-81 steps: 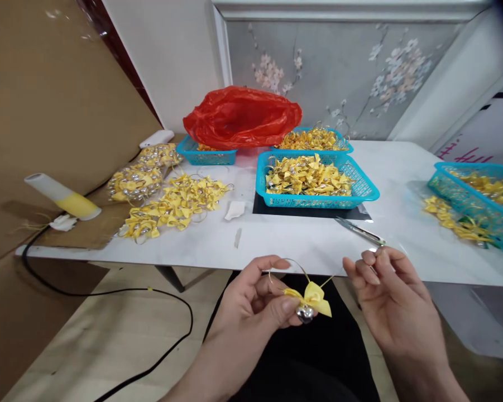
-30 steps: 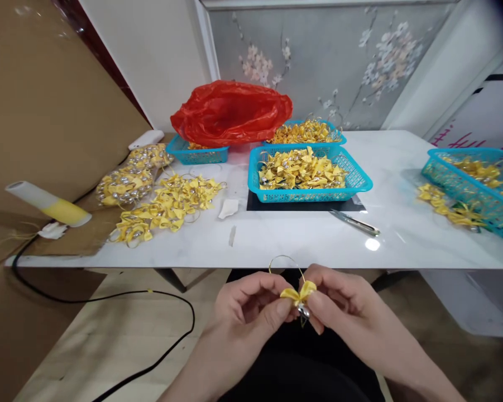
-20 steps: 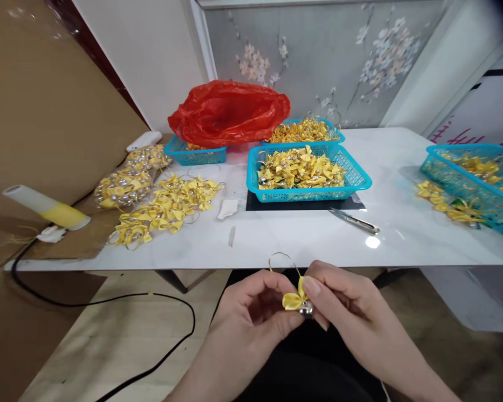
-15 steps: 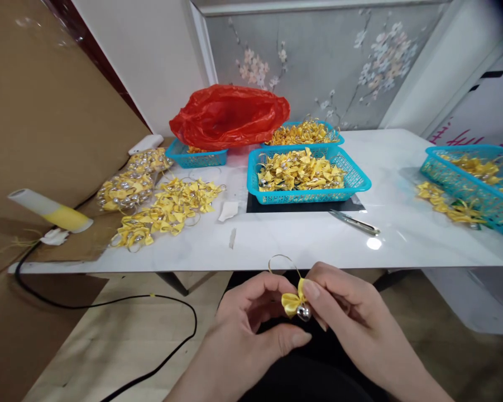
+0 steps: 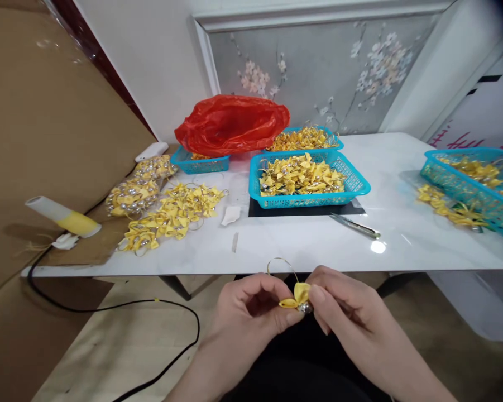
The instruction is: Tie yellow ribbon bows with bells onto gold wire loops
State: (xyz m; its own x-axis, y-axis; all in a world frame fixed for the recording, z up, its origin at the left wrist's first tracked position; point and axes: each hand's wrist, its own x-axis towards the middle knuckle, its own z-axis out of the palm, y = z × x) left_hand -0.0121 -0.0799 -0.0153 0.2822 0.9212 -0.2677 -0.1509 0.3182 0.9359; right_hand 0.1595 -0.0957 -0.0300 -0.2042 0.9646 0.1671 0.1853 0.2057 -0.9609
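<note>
Between my two hands, just in front of the table edge, is a yellow ribbon bow (image 5: 301,292) with a silver bell (image 5: 305,307) and a thin gold loop of cord standing up behind it. My left hand (image 5: 251,315) pinches the bow's left side and the bell between thumb and finger. From the right, my right hand (image 5: 345,312) grips the bow's other side, its thumb in front. Its lower fingers are curled in, and what lies behind them is hidden.
On the white table (image 5: 385,259) lie thread snips (image 5: 355,225), a paper scrap (image 5: 231,215) and a pile of yellow bows (image 5: 178,209). A blue basket (image 5: 310,200) of bows stands mid-table, another basket (image 5: 464,187) at right. A red plastic bag (image 5: 230,125) sits behind; a black cable (image 5: 151,301) hangs left.
My left thumb has closed up against the bell and bow, where it was apart before. The bow has tilted and its loops have spread. The view has shifted slightly.
</note>
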